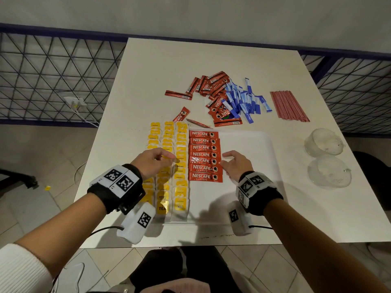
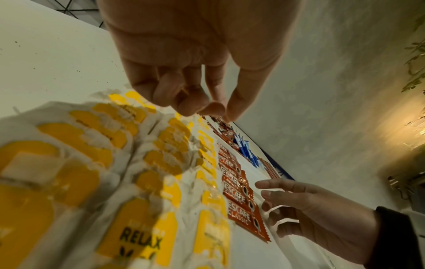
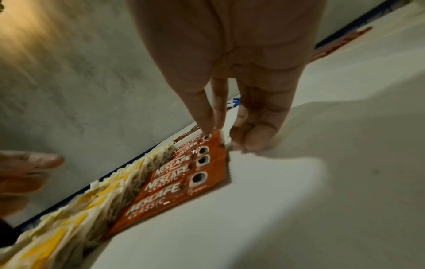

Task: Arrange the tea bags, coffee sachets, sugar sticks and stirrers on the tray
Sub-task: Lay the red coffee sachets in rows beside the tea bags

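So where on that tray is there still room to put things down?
The tray's right half is bare, from the coffee sachet column across to its right rim, and also below that column. The left side is packed with tea bags. Both hands hover around the sachets.

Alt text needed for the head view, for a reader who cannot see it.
Two hands hover over a white tray holding yellow tea bags and a column of red coffee sachets; the right hand touches the sachets' edge. Beyond lie loose sachets, blue sugar sticks and stirrers.
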{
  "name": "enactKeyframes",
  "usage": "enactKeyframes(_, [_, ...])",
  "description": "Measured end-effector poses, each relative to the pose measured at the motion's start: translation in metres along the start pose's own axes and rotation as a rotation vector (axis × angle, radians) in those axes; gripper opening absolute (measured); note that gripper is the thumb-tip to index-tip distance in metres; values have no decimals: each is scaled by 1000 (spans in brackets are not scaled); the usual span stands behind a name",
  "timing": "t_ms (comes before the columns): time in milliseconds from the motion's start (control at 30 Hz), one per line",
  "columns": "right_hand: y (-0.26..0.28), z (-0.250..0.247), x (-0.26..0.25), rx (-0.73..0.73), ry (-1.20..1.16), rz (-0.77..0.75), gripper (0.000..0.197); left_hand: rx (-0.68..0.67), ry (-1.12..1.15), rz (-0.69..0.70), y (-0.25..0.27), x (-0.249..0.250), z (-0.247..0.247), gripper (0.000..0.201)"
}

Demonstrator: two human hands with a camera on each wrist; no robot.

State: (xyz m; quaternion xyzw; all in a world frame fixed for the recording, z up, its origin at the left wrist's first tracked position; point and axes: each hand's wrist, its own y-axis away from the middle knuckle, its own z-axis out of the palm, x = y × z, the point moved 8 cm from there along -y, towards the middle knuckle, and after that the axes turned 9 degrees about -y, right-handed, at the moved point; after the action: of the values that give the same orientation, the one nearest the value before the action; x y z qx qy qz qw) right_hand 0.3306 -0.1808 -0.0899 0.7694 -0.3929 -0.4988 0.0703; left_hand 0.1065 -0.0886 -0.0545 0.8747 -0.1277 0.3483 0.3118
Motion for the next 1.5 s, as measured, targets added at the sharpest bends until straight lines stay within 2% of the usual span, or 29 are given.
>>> enactKeyframes(133, [0,-4,-27,-31,123,-120,23,5,-25,10,-4,7,-8,14])
enactKeyframes(200, [-5,-7,-44,-34,160,-167,23,10,-45,18,-8,17,-17,9])
enactKeyframes(333, [-20,-19,-80,-36,229,-249,24,0,-153,21,-23,38,-38,8])
enactKeyframes(600, [-65,-41,-118,-51,415,-270,26,57,-561,25,-80,92,-72,30])
enactKeyframes(733, [-91,-34,-123,-118,583,-267,30,-6,-695,99,-107,114,-58,27])
enactKeyframes(967, [-130,-20,-114,-198,854,-219,30,-248,-987,56,-155,111,-17,30])
enactKeyframes(1033, [-135,-18,-112,-208,898,-235,33,-252,-1084,84,-166,111,-9,28])
enactKeyframes(1167, [-143,-14,-114,-268,929,-267,35,-301,-1181,85,-188,106,10,37])
enactKeyframes(1267, [-143,-15,-117,-332,925,-278,36,-298,-1252,127,-185,120,13,37])
enactKeyframes(1333, [-143,-17,-120,-340,879,-317,33,-347,-1233,148,-187,120,19,36])
enactKeyframes(1433, [-145,-17,-125,-335,804,-377,26,-366,-1169,171,-192,119,22,19])
enactKeyframes(1500, [-146,-14,-132,-319,797,-434,24,-350,-1146,204,-195,118,22,31])
